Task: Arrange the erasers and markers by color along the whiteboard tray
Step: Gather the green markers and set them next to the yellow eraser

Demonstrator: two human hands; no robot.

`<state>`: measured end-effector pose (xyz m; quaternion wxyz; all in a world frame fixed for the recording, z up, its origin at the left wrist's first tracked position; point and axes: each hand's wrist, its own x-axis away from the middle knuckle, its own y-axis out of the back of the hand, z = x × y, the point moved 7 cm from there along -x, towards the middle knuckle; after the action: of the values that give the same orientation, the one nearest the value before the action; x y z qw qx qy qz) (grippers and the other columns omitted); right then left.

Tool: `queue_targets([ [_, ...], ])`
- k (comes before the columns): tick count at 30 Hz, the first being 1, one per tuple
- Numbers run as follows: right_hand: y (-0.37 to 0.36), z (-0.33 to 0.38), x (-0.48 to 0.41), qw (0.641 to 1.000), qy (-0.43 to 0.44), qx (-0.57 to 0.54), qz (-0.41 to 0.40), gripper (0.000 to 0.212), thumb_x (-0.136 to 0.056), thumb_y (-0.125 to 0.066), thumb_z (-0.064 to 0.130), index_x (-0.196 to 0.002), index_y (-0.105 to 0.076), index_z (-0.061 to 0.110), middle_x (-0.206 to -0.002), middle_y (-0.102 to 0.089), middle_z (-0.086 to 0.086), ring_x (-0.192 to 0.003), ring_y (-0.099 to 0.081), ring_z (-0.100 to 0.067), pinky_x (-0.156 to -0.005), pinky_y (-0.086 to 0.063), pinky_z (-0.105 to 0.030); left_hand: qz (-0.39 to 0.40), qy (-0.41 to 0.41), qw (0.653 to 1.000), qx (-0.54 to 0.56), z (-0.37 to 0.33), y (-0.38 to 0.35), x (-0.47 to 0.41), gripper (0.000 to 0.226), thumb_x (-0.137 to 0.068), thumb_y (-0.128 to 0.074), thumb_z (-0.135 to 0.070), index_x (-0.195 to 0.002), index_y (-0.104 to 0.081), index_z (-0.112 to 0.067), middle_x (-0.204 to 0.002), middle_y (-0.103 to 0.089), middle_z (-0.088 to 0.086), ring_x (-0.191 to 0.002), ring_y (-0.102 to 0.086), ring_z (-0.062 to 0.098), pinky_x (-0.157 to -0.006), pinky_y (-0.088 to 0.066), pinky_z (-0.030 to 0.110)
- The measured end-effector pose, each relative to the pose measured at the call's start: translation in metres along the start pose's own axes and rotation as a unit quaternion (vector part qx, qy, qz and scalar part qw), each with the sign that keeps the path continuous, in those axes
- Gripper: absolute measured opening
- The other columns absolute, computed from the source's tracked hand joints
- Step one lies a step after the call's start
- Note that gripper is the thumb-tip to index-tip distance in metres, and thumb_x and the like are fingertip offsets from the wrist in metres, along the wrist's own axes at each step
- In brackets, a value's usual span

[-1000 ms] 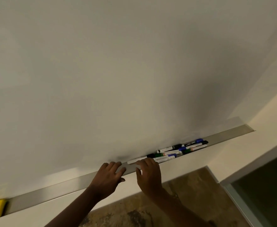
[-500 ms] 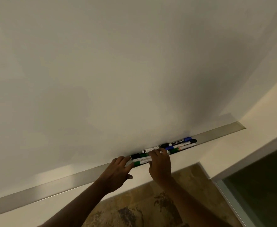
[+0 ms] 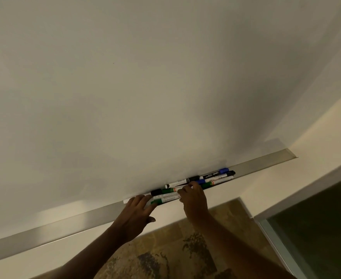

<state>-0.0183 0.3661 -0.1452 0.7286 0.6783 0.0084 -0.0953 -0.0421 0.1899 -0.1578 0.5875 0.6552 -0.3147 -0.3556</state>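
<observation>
A metal whiteboard tray runs from lower left to upper right under the whiteboard. A cluster of markers lies in it: green-capped ones, black-capped ones and blue-capped ones. My left hand rests on the tray's front edge, its fingers touching the left end of a green marker. My right hand has its fingertips pressed on the white marker barrels in the middle of the cluster. No eraser is in view.
The tray's right end stops at a cream wall. A glass door panel stands at lower right. Patterned brown floor lies below the tray.
Both hands slid right along the tray to the marker cluster and now touch it. The view shifted right, so the yellow object at far left is gone from sight.
</observation>
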Motion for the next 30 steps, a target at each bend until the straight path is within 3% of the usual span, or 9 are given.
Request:
queue_targets([
  [4, 0.0, -0.006, -0.005, 1.0, 0.019, -0.008, -0.014, 0.031, -0.051, -0.094, 0.019, -0.075, -0.075, 0.014, -0.075, -0.074, -0.001, -0.086, -0.068, -0.024, -0.069, -0.06, -0.031, -0.024, 0.002, 1.0, -0.009, 0.002, -0.001, 0.002, 0.066, -0.069, -0.08, -0.041, -0.124, -0.052, -0.018, -0.12, -0.064, 0.013, -0.104, -0.061, 0.033, -0.082, -0.055, 0.041],
  [7, 0.004, -0.008, -0.003, 0.998, 0.03, -0.041, -0.037, 0.028, -0.054, -0.092, 0.02, -0.076, -0.076, 0.015, -0.078, -0.075, 0.0, -0.088, -0.068, -0.024, -0.072, -0.06, -0.031, -0.079, -0.009, 0.997, -0.019, 0.0, 0.006, 0.005, 0.047, -0.08, -0.066, -0.043, -0.118, -0.053, -0.018, -0.115, -0.066, 0.011, -0.096, -0.063, 0.028, -0.078, -0.054, 0.037],
  [10, 0.009, -0.01, 0.003, 0.995, 0.011, -0.083, -0.058, 0.029, -0.054, -0.092, 0.018, -0.079, -0.076, 0.016, -0.081, -0.076, 0.0, -0.089, -0.069, -0.023, -0.073, -0.059, -0.03, -0.147, -0.01, 0.989, -0.018, -0.001, 0.015, 0.009, 0.032, -0.097, -0.038, -0.043, -0.097, -0.06, -0.019, -0.089, -0.07, 0.002, -0.071, -0.062, 0.021, -0.06, -0.049, 0.031],
  [14, 0.017, -0.002, 0.017, 0.982, -0.021, -0.165, -0.093, 0.03, -0.057, -0.091, 0.012, -0.083, -0.075, 0.014, -0.083, -0.076, 0.0, -0.085, -0.07, -0.022, -0.073, -0.06, -0.032, -0.186, 0.017, 0.982, 0.016, -0.005, 0.024, 0.012, 0.045, -0.099, -0.039, -0.042, -0.069, -0.065, -0.021, -0.055, -0.061, -0.006, -0.043, -0.052, 0.014, -0.048, -0.039, 0.023],
  [21, 0.029, 0.027, 0.039, 0.93, -0.058, -0.328, -0.159, 0.025, -0.069, -0.083, 0.008, -0.092, -0.072, 0.005, -0.094, -0.073, -0.01, -0.097, -0.062, -0.014, -0.079, -0.054, -0.023, -0.166, 0.119, 0.974, 0.101, -0.011, 0.042, 0.007, 0.057, -0.094, -0.03, -0.06, -0.085, -0.069, -0.019, -0.06, -0.067, -0.008, -0.043, -0.059, 0.01, -0.046, -0.044, 0.019],
  [25, 0.04, 0.042, 0.044, 0.905, -0.036, -0.395, -0.154, 0.024, -0.075, -0.078, 0.012, -0.097, -0.072, 0.007, -0.101, -0.072, -0.006, -0.102, -0.06, -0.01, -0.085, -0.056, -0.025, -0.195, 0.143, 0.957, 0.157, -0.018, 0.049, 0.008, 0.067, -0.094, -0.026, -0.063, -0.069, -0.063, -0.012, -0.055, -0.063, -0.002, -0.041, -0.055, 0.014, -0.043, -0.046, 0.024],
  [28, 0.051, 0.05, 0.047, 0.897, -0.003, -0.409, -0.168, 0.025, -0.079, -0.072, 0.028, -0.095, -0.073, 0.008, -0.097, -0.073, -0.004, -0.097, -0.064, -0.01, -0.084, -0.056, -0.023, -0.203, 0.163, 0.931, 0.254, -0.019, 0.048, 0.009, 0.052, -0.093, -0.039, -0.05, -0.081, -0.068, -0.008, -0.076, -0.069, 0.005, -0.053, -0.06, 0.016, -0.05, -0.053, 0.033],
  [30, 0.055, 0.051, 0.048, 0.891, 0.01, -0.42, -0.172, 0.03, -0.082, -0.069, 0.032, -0.097, -0.073, 0.007, -0.098, -0.074, -0.005, -0.097, -0.066, -0.014, -0.083, -0.057, -0.028, -0.225, 0.146, 0.926, 0.266, -0.024, 0.054, 0.01, 0.038, -0.092, -0.043, -0.039, -0.088, -0.069, -0.011, -0.083, -0.071, 0.001, -0.06, -0.063, 0.015, -0.053, -0.054, 0.031],
])
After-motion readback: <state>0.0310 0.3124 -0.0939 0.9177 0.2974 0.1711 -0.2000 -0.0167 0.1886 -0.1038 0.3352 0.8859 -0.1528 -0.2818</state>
